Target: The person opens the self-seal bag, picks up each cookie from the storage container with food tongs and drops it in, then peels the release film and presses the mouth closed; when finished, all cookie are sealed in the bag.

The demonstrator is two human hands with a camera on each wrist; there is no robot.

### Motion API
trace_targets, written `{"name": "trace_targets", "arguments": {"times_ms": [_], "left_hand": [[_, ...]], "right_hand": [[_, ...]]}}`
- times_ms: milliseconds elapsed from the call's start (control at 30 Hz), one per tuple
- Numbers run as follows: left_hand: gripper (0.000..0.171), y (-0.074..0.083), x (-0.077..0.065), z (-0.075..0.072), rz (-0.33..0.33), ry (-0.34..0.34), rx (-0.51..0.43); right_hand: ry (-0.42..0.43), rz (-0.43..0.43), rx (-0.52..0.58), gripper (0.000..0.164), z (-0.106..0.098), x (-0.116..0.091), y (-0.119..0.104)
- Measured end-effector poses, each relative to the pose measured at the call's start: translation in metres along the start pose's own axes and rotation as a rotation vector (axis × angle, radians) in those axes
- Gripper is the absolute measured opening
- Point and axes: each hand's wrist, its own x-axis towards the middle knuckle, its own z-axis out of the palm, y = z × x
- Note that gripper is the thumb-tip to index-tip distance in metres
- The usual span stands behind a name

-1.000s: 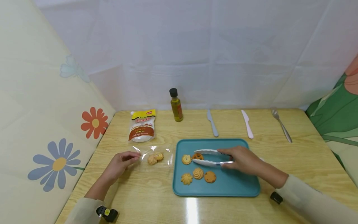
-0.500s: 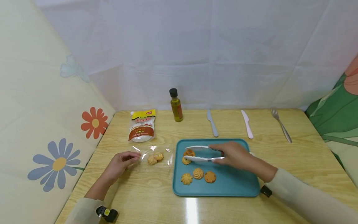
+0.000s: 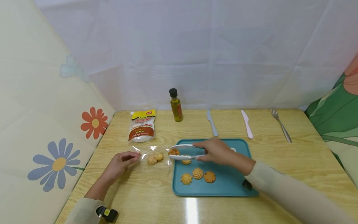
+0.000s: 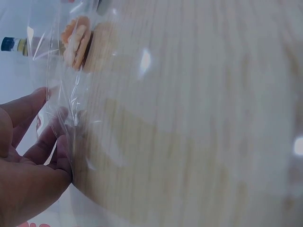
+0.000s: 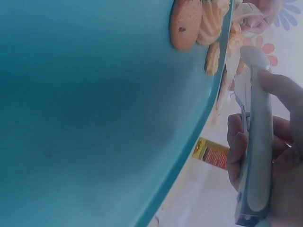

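My left hand (image 3: 121, 164) pinches the left end of a clear plastic bag (image 3: 165, 159) lying on the table. Inside the bag are cookies (image 3: 156, 157), also visible through the film in the left wrist view. White-tipped tongs (image 3: 181, 157) are gripped in my right hand (image 3: 219, 151). Their tips hold a brown pretzel-shaped cookie (image 3: 174, 151) at the right end of the bag, over the left rim of the teal tray (image 3: 223, 188). On the tray lie a star-shaped cookie (image 3: 186, 179), a swirl cookie (image 3: 198, 174), a round one (image 3: 209, 177), and another cookie (image 3: 186, 162) partly behind the tongs.
Behind the bag stands a white, yellow and brown pouch (image 3: 142, 126). An oil bottle (image 3: 176, 107) stands at the back. A blue-grey knife (image 3: 212, 123), a pink knife (image 3: 247, 125) and a fork (image 3: 281, 126) lie beyond the tray.
My right hand has carried the tongs and the pretzel-shaped cookie left across the tray to the bag's right end. The left hand and the bag have stayed in place.
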Motion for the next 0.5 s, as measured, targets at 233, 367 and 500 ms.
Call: {"name": "trace_targets", "arguments": {"times_ms": [233,367,500], "left_hand": [[0.024,0.0,0.0,-0.001,-0.001,-0.004,0.008],[0.025,0.0,0.0,-0.001,-0.003,-0.002,0.012],[0.026,0.001,0.0,-0.001,-0.007,-0.005,0.01]], "right_hand": [[-0.039,-0.005,-0.001,0.056,0.012,0.019,-0.008],[-0.05,-0.008,0.017,0.056,0.017,0.03,-0.014],[-0.055,-0.02,0.029,0.057,0.02,0.038,-0.02]]}}
